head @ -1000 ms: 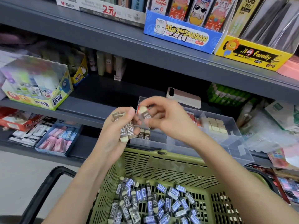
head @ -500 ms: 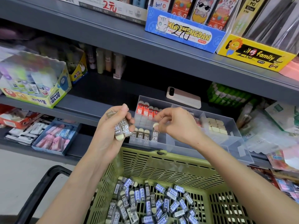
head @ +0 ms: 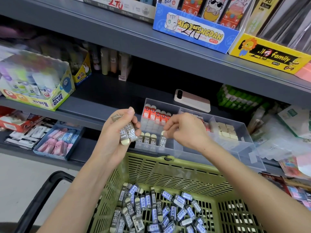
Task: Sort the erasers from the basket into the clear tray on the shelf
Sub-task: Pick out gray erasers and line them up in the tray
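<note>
I see dark grey metal shelving, three tiers, evenly lit; pale floor lower left; glue box at middle shelf's left end.

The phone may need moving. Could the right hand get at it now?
Probably yes: the phone lies uncovered just behind the tray, though the right hand is pinching an eraser.

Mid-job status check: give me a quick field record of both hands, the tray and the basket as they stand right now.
left hand: holds bundle of 2B erasers, just in front of the tray
right hand: pinches single eraser, upright in the front-left compartment
clear tray: standing row of three beside that eraser; red erasers behind
basket: loose erasers, many left to sort
</note>
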Motion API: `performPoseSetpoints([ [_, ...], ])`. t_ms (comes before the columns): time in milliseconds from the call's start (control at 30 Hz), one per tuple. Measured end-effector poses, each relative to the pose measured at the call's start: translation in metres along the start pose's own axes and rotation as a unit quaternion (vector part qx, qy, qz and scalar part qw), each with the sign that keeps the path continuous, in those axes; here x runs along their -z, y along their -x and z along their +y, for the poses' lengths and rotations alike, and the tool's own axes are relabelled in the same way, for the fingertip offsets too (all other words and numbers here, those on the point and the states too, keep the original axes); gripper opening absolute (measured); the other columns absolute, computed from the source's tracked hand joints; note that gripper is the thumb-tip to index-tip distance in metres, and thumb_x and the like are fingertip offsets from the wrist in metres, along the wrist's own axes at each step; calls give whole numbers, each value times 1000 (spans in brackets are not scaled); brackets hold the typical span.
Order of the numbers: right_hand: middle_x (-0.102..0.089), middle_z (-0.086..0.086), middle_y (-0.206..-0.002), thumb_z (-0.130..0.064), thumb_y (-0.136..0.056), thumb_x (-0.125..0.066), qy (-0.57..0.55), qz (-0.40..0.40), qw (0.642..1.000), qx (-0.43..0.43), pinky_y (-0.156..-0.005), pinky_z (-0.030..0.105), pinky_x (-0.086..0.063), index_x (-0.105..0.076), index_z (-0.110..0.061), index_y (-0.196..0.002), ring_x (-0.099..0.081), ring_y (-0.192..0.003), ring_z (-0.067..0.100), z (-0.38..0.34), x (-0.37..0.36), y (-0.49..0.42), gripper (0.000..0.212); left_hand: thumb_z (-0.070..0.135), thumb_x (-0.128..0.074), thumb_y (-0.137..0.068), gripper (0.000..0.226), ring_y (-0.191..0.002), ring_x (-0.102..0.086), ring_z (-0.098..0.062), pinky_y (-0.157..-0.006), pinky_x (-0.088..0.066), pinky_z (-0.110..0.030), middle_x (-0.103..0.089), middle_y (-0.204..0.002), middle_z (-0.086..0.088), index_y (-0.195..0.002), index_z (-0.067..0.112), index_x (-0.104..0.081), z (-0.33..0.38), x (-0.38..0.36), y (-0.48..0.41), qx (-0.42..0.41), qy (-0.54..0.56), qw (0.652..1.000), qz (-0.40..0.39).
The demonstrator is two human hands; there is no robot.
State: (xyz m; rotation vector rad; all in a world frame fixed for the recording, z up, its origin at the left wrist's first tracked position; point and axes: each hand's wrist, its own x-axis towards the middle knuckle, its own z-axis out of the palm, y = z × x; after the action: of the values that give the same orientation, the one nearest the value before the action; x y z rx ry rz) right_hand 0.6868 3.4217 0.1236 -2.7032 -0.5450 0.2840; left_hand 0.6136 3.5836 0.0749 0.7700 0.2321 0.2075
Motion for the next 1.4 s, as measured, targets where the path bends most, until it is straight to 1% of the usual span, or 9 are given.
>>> performPoseSetpoints([
  [167,-70,-9,-93,-24,-88,-60,88,27,996,1,-79,27,-48,-69,-27,-90,-63,-92,15,-2,-22,4,10,23,-67,-75,19,-60,-58,-14,-49,-48,-22,-59,-66,-3,-85,10,-57,0,-1,0,1,-3,1000,0],
  [367,-60,-6,-71,-32,-91,-53,199,32,978,43,-58,24,-37,-66,-25,-78,-55,-72,21,-4,-30,0,20,27,-65,-76,23,-62,-61,-14,-56,-52,-23,-61,-68,-2,-87,8,-57,1,-4,2,20,17,1000,-9],
  [433,-66,-5,-82,-31,-94,-48,213,32,975,57,-63,26,-40,-69,-29,-95,-60,-80,22,-4,-29,0,22,26,-66,-75,25,-65,-64,-15,-60,-54,-24,-62,-69,-4,-88,7,-57,2,-5,3,41,67,997,3],
  [500,-70,-5,-93,-31,-95,-46,166,63,982,70,-72,28,-45,-68,-32,-108,-63,-88,19,-3,-24,4,25,23,-66,-75,22,-69,-66,-17,-65,-56,-27,-62,-69,-7,-85,5,-58,3,-6,3,51,116,992,14],
  [667,-67,-10,-69,-44,-88,-54,-162,62,976,135,-61,20,-43,-69,-26,-76,-57,-65,1,-23,-14,28,25,21,-64,-81,18,-100,-68,-29,-76,-57,-36,-67,-75,-10,-82,4,-60,1,-7,3,52,145,988,-20],
  [833,-67,-2,-70,-35,-82,-68,-221,68,969,81,-69,37,-52,-67,-16,-76,-61,-67,10,-42,-21,28,20,28,-56,-86,19,-119,-58,-24,-95,-51,-40,-66,-121,-11,-88,11,-65,-5,-12,9,28,26,993,-111],
  [1000,-61,-4,-67,-18,-78,-74,-258,-9,962,91,-57,30,-50,-61,-17,-89,-55,-56,7,-38,-12,22,17,31,-65,-76,25,-122,-56,-16,-92,-51,-31,-62,-129,-4,-92,13,-60,-4,-11,7,8,37,992,-118],
  [1233,-70,-2,-71,-18,-71,-77,-109,-39,992,57,-85,41,-50,-64,-23,-78,-64,-74,15,7,26,0,16,32,-68,-77,30,-116,-60,-31,-93,-52,-39,-64,-122,-18,-86,8,-52,2,0,0,-1,101,992,-69],
  [1400,-67,-12,-80,-36,-74,-74,20,-39,996,79,-71,25,-41,-65,-28,-75,-60,-83,8,20,9,0,12,29,-71,-74,34,-111,-63,-34,-84,-55,-38,-68,-111,-22,-88,5,-52,1,-4,3,17,103,993,-63],
])
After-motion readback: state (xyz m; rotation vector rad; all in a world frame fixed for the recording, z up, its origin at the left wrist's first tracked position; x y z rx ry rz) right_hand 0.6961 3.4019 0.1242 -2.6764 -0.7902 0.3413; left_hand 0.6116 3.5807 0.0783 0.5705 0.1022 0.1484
